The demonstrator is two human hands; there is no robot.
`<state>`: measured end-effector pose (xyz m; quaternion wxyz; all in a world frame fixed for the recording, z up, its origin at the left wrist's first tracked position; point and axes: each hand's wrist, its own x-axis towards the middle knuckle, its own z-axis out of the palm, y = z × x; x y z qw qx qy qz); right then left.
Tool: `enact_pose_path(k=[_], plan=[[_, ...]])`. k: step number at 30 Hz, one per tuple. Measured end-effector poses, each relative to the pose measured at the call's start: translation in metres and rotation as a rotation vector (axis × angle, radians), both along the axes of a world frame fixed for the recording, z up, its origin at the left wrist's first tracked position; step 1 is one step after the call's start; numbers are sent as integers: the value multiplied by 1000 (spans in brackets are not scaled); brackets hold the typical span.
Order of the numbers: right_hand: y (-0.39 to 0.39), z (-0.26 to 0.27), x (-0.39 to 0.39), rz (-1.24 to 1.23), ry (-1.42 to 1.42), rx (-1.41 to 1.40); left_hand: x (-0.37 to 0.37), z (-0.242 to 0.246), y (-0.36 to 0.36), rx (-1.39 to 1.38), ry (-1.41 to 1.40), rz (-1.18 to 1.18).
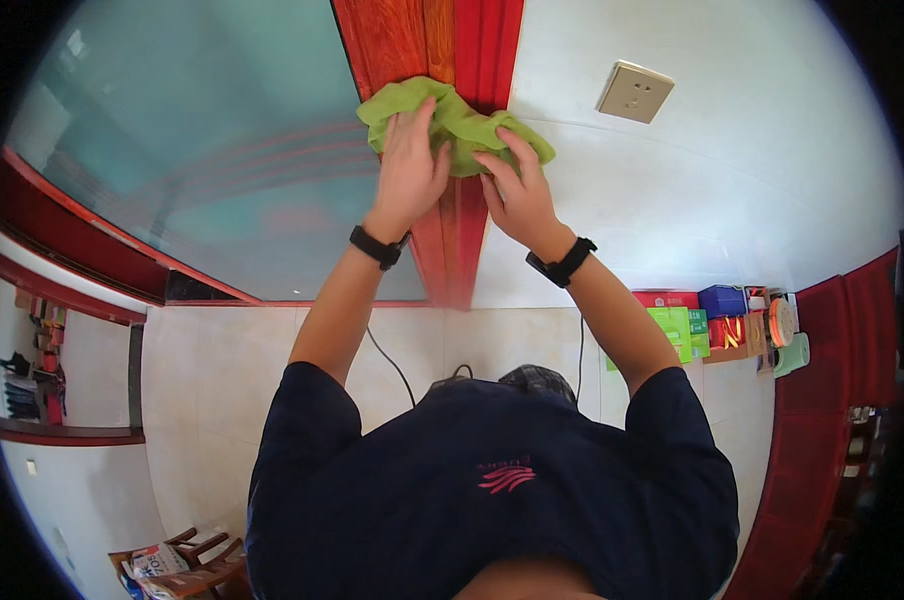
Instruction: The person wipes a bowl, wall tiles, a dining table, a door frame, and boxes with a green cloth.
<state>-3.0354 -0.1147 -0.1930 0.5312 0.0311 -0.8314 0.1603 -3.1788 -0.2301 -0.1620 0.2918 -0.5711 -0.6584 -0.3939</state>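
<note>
A crumpled lime-green cloth (463, 124) lies across a reddish wooden door frame (396, 37), its right end reaching past the frame in front of the white wall. My left hand (413, 169) presses the cloth's left part against the wood, fingers pointing up and thumb apart. At the lower right of the cloth, my right hand (523, 195) holds its edge with bent fingers. Both wrists wear black bands.
A glossy blue-green panel (272, 202) adjoins the frame on the left. On the white wall to the right is a socket plate (636, 91). Boxes and bags (677, 330) stand on the tiled floor (219, 375) at right; a wooden chair (189, 566) is lower left.
</note>
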Motion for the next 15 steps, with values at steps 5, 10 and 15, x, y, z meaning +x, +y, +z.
enact_pose_path(k=[5, 10, 15], plan=[[30, 6, -35, -45, -33, 48, -17, 4, 28, -90, 103, -3], [42, 37, -49, -114, 8, 220, -31, 45, 31, -100, 137, 17], [52, 55, -62, -231, 130, 227, -32, 62, 31, 65, 204, 37]])
